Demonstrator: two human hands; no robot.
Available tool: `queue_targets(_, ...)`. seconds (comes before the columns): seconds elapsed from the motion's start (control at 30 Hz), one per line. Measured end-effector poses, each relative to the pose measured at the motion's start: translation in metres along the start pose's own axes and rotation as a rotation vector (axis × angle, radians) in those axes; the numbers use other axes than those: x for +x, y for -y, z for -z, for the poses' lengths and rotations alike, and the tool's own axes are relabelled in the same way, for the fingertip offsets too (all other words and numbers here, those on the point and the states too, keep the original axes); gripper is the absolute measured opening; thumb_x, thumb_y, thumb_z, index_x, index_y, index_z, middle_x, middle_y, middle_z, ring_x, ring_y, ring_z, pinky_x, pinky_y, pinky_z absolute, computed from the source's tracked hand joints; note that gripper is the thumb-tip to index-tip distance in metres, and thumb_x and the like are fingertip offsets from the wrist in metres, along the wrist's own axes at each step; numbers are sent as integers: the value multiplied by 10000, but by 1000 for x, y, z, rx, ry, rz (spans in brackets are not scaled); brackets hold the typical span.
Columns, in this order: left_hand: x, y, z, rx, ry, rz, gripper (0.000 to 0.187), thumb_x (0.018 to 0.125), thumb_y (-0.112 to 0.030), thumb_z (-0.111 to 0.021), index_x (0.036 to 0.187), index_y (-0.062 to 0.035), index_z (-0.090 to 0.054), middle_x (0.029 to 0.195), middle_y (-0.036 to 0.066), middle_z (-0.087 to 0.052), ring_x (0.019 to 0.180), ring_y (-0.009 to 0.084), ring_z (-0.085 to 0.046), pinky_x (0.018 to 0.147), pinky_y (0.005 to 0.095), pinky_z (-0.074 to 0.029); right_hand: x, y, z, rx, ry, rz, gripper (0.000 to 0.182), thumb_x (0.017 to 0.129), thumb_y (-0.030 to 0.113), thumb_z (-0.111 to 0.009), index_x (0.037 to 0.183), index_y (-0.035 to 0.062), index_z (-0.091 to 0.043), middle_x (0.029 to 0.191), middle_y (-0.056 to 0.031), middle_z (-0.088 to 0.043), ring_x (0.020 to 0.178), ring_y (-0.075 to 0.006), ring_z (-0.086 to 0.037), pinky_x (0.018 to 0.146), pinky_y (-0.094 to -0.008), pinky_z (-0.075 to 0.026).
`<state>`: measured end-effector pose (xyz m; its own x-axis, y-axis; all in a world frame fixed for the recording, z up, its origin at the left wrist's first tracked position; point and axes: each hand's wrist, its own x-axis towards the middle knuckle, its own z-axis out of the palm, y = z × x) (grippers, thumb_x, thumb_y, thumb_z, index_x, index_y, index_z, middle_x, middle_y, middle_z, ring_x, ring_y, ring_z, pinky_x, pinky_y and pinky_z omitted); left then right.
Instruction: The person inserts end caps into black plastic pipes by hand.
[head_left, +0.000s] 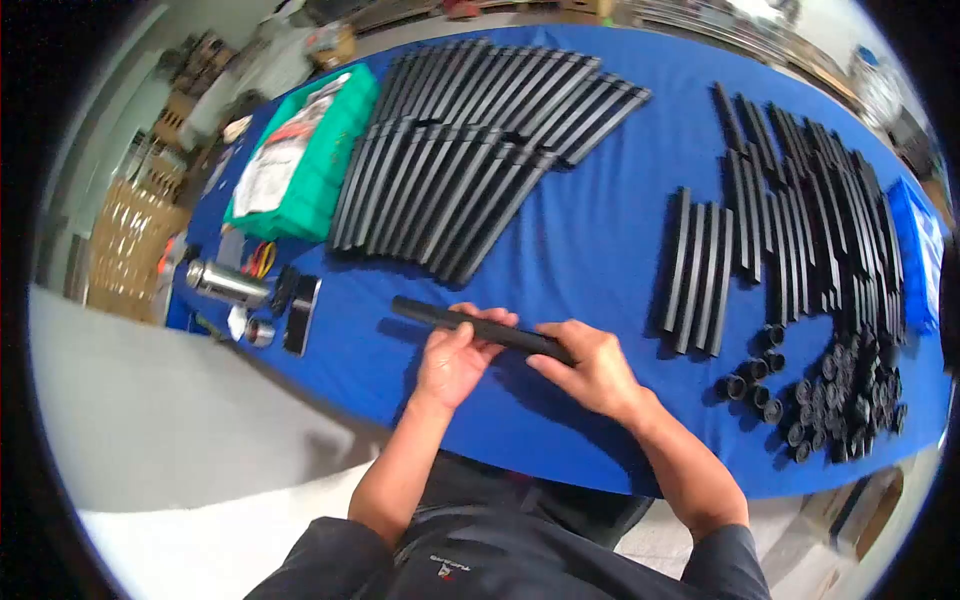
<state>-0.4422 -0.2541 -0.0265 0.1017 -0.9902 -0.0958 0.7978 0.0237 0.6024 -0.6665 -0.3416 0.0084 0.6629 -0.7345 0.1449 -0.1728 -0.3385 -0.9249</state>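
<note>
A black tube [430, 313] lies across both my hands, just above the blue cloth. My left hand [452, 355] holds it from below near its middle, with the thumb against its side. My right hand [590, 368] is wrapped round the tube's right end, so that end is hidden. To the right are several loose black tubes [686, 270] in rows. Near them sits a pile of black round caps [828, 395], with a few caps [757, 368] lying apart from it. Behind my left hand, two rows of black tubes with wider upper ends [430, 190] lie side by side.
A green crate [335, 165] with papers stands at the left. Nearer are a steel flask [228, 283], a phone-like dark slab [302, 316] and a small metal cup [260, 332]. A blue bin [915, 260] is at the right edge. Blue cloth [600, 235] covers the table.
</note>
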Motion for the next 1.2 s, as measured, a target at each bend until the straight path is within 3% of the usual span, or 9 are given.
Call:
queue_targets(0.07,0,-1,5,-12,37,28,256,989,-132,-632,1223,-59,-559,1324,220,-617,1322,408,-539,1125,545,-445,2,1,8,381,178,-395,346,924,229,-746,1158,-17,-682,690,-82,-654,574,-131,-635,532,-316,-523)
queue_targets(0.27,0,-1,-1,4,-43,7,219,973,-145,-665,1175,-90,-598,1291,206,-639,1290,392,-570,1094,528,-470,-3,-10,-9,-212,-126,233,346,890,210,-762,1153,-1,-683,842,-170,-687,703,-285,-690,636,-378,-547)
queue_targets(0.37,1,2,1,3,-16,2,248,964,-133,-671,1189,-83,-579,1275,213,-640,1291,395,-567,1098,533,-468,9,21,18,192,260,-512,345,866,182,-772,1153,18,-671,909,-187,-663,771,-361,-670,689,-423,-546)
queue_targets(0.57,1,0,-1,-53,-62,18,241,967,-67,-633,1195,-73,-554,1288,220,-630,1304,398,-557,1121,526,-459,-4,-10,-10,-244,-135,285,330,849,168,-778,1113,10,-657,901,-175,-639,801,-350,-662,706,-419,-555)
queue_targets(0.67,0,-1,1,-53,-14,-10,230,970,-50,-617,1190,-70,-556,1278,211,-634,1308,391,-555,1127,527,-455,6,23,16,302,271,-508,368,847,159,-775,1161,17,-643,914,-166,-617,798,-353,-653,711,-429,-555)
queue_targets(0.8,1,-1,-2,-38,-44,16,234,963,-50,-628,1186,-69,-558,1277,198,-638,1303,381,-562,1120,527,-464,-3,-18,-5,-163,-71,224,363,868,148,-766,1191,34,-646,919,-153,-624,773,-324,-647,705,-402,-535)
queue_targets(0.93,0,0,1,-23,-7,-16,253,958,-42,-630,1198,-76,-559,1279,199,-638,1302,379,-565,1110,523,-475,4,7,9,-25,20,130,314,901,169,-738,1162,16,-655,907,-163,-669,796,-301,-672,695,-361,-541)
queue_targets(0.97,-1,-1,2,-20,10,-14,254,963,-43,-626,1206,-71,-557,1283,203,-635,1303,378,-564,1112,525,-473,5,26,24,202,273,-411,293,906,166,-729,1144,10,-660,902,-177,-687,810,-302,-683,708,-348,-541)
queue_targets(1.2,0,0,10,-32,-11,-18,243,997,-46,-577,1240,-47,-555,1315,223,-617,1312,380,-555,1119,515,-470,-5,-16,-1,-100,-33,251,374,875,185,-744,1173,-3,-617,943,-198,-643,880,-368,-660,728,-445,-539)
